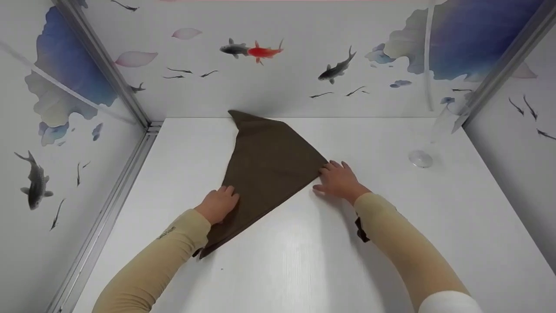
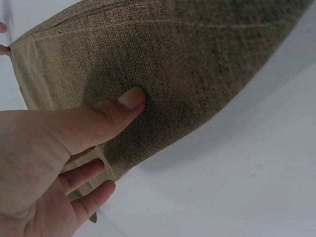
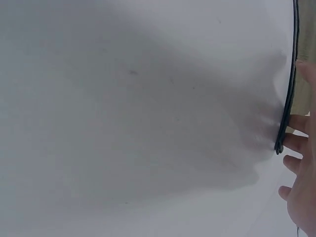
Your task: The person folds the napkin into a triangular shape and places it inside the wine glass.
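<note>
A folded brown cloth (image 1: 269, 161) lies on the white table, its far tip reaching the back edge. Along its left side, my left hand (image 1: 218, 204) rests on the fabric near the lower corner. The left wrist view shows that thumb (image 2: 118, 109) lying over the woven cloth (image 2: 163, 64), the other fingers loosely extended beside it. At the cloth's right corner, my right hand (image 1: 341, 180) touches the edge with spread fingers. In the right wrist view, the right hand (image 3: 302, 163) is partly cut off, its fingertips against the layered dark edge of the cloth (image 3: 288, 103).
A clear object with a round base (image 1: 420, 159) stands on the table at the right, hard to make out. White panels (image 1: 282, 87) printed with fish enclose the back and sides. A metal rail (image 1: 108, 208) runs along the left side of the table (image 1: 278, 269).
</note>
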Available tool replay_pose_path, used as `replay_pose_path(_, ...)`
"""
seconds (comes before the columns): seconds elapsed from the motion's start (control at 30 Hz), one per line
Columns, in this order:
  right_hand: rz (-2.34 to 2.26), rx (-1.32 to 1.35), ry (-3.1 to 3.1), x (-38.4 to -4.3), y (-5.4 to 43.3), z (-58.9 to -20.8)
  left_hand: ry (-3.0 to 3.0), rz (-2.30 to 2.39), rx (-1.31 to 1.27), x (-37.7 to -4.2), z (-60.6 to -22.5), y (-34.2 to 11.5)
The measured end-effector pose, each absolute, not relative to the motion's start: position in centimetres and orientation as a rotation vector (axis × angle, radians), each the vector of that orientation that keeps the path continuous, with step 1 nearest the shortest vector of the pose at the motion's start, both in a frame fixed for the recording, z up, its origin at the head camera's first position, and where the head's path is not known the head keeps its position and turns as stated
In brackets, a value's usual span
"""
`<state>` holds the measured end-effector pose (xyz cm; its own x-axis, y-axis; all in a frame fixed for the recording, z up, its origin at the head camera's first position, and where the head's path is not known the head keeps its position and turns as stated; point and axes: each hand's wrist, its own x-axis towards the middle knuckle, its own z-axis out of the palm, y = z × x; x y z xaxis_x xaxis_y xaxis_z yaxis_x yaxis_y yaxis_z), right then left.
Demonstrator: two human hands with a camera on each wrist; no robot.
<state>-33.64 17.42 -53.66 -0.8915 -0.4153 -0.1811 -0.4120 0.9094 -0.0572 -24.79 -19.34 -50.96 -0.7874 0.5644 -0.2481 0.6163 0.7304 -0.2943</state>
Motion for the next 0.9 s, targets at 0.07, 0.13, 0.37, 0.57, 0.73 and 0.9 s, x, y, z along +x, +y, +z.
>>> replay_pose_path(0.07, -0.051, -0.672, 2.896, -33.6, 17.5, -53.3, 2.817, -0.535, 0.964, -24.8, -51.1, -19.4)
replay_pose_path(0.13, -0.042, -0.756, 2.904, -33.6, 17.7, -53.1, 2.826, -0.504, 0.942, -24.9, -51.4, -19.5)
replay_pose_path(0.37, -0.136, -0.935, 2.941, -33.3, 18.4, -52.8, 2.773, -0.285, 0.821, -25.0, -51.6, -19.6)
replay_pose_path(0.57, -0.125, -0.893, 2.875, -33.3, 18.5, -52.4, 2.768, -0.274, 0.781, -25.1, -51.5, -19.5)
replay_pose_path(0.73, -0.179, -0.773, 2.755, -33.4, 18.6, -51.9, 2.79, -0.273, 0.781, -25.2, -51.7, -19.6)
replay_pose_path(0.9, -0.213, -0.785, 2.683, -33.1, 18.8, -51.1, 2.791, -0.274, 0.719, -25.5, -52.1, -19.5)
